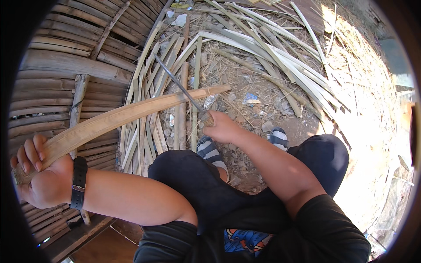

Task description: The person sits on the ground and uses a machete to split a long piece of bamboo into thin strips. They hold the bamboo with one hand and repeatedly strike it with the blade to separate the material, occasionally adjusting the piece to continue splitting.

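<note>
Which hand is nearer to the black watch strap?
Left. The left hand grips the bamboo strip right beside the watch strap on its own wrist; the right hand holds the knife, far across.

the left hand [41, 177] grips one end of a long bamboo strip [127, 116], and the right hand [221, 128] holds a knife [180, 85] against it.
</note>
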Demonstrator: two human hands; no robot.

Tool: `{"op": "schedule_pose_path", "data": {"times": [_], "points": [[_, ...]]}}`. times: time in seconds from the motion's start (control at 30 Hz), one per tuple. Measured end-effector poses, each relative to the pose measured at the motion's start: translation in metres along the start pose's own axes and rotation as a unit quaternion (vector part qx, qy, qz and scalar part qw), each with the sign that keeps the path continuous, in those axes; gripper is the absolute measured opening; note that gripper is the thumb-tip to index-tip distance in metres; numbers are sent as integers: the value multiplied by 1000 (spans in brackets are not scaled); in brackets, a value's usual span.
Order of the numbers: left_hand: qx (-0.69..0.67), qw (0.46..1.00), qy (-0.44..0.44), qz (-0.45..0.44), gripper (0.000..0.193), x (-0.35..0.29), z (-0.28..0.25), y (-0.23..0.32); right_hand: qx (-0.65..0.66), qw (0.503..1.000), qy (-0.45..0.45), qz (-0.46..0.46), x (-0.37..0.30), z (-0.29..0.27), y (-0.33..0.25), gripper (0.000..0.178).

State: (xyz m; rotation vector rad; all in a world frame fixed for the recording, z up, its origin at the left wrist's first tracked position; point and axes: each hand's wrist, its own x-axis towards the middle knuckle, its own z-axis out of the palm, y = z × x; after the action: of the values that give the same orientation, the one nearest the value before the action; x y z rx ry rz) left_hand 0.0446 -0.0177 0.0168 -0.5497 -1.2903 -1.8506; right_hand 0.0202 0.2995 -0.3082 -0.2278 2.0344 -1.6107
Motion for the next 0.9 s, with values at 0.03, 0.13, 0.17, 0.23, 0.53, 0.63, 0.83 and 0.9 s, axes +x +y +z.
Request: {"op": "schedule_pose_path", "data": {"times": [0.03,0.13,0.17,0.23,0.53,0.63,0.83,0.9], "points": [[4,1000,2,1,48,-1,5,-1,-21,998,29,-50,2,5,-2,47],[19,1000,0,4,47,-4,15,-2,-42,991,85,-93,4,18,8,47],[20,1000,2,9,47,-5,15,-3,-24,996,78,-37,3,17,20,48],[9,1000,1,15,47,-7,7,-1,16,994,66,81,-3,7,32,48],[8,1000,-11,9,45,-2,9,-4,7,999,24,23,1,6,6,42],[15,1000,-3,9,45,-5,14,-2,-34,995,69,-68,0,18,8,44],[-7,1000,-5,13,47,-3,-3,-3,16,985,84,147,-14,1,59,47],[4,1000,4,14,47,-4,-8,-4,64,977,38,198,-15,-6,31,50]]}}
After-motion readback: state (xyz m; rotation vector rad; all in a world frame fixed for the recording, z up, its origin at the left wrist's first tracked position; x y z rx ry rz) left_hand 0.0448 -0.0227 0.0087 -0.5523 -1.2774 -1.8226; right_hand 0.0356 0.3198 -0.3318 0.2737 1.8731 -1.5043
